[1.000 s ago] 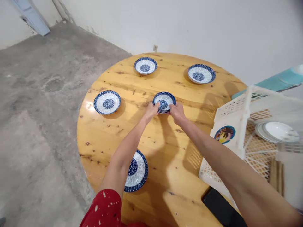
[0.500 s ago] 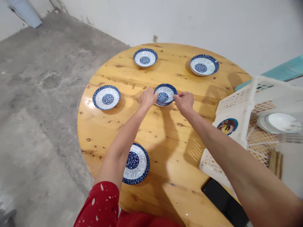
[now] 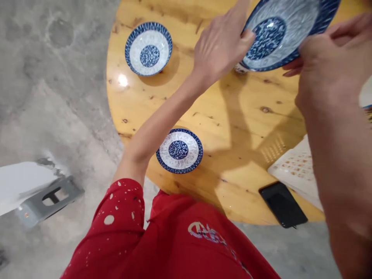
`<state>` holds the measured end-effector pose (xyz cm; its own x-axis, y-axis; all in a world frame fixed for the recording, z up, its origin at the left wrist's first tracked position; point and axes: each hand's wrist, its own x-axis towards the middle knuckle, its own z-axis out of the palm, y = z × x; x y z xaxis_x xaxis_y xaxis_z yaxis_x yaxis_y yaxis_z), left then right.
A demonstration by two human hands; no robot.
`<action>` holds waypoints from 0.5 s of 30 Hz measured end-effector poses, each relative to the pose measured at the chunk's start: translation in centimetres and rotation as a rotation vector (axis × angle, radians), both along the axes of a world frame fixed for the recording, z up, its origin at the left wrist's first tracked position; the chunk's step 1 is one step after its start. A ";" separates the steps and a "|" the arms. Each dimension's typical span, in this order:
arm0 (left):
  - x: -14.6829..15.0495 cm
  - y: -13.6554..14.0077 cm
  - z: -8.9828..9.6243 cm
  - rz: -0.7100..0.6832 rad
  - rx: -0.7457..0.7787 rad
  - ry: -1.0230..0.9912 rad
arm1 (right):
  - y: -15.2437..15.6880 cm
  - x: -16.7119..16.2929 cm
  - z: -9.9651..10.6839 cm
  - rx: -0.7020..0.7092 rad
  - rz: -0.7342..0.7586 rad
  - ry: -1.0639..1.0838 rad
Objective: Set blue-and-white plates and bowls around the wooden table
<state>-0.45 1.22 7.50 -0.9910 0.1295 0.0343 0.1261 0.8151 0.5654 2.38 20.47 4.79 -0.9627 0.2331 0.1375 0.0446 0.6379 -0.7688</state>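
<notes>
A blue-and-white patterned plate [image 3: 296, 23] is raised and tilted at the upper right, cut off by the top of the view. My right hand [image 3: 334, 66] is closed on its lower right rim, thumb above and fingers beneath. At its left rim is my left hand [image 3: 222, 44], with the thumb over the edge; its fingers are partly cut off and blurred. Just below the raised plate, a small patterned piece of crockery [image 3: 240, 68] peeks out, mostly hidden. Two similar plates lie on the table: one plate [image 3: 149, 56] at upper left, another plate [image 3: 179, 151] near the front edge.
The round wooden table [image 3: 209, 120] carries a black phone [image 3: 282, 203] near its front right edge. A white perforated basket [image 3: 299, 170] stands at the right, partly behind my right arm. On the concrete floor at left is a grey stool-like object [image 3: 49, 201].
The view has tilted down and closer. The plate has come up from the stack, tilted between my hands, and now appears much larger. The far plates have left the view.
</notes>
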 end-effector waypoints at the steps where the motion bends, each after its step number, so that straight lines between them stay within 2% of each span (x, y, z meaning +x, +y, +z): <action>1: 1.7 -1.0 0.3 -0.053 -0.062 0.068 | -0.9 1.8 0.7 -0.035 0.015 0.022; 2: 3.7 -2.1 0.4 -0.071 -0.077 0.076 | -1.9 3.9 1.2 -0.063 0.037 -0.044; 3: 5.8 -3.3 0.3 -0.079 -0.069 0.051 | -3.0 6.0 1.5 -0.082 -0.002 -0.067; 6: 12.6 -6.5 -0.8 0.017 -0.026 -0.101 | -5.9 12.3 0.9 -0.151 -0.025 -0.266; 11: 22.3 -10.0 -3.8 0.170 0.004 -0.322 | -8.5 20.5 -2.9 -0.291 0.091 -0.430; 15: 26.8 -10.8 -5.7 0.237 0.033 -0.383 | -9.4 24.0 -5.5 -0.285 0.124 -0.492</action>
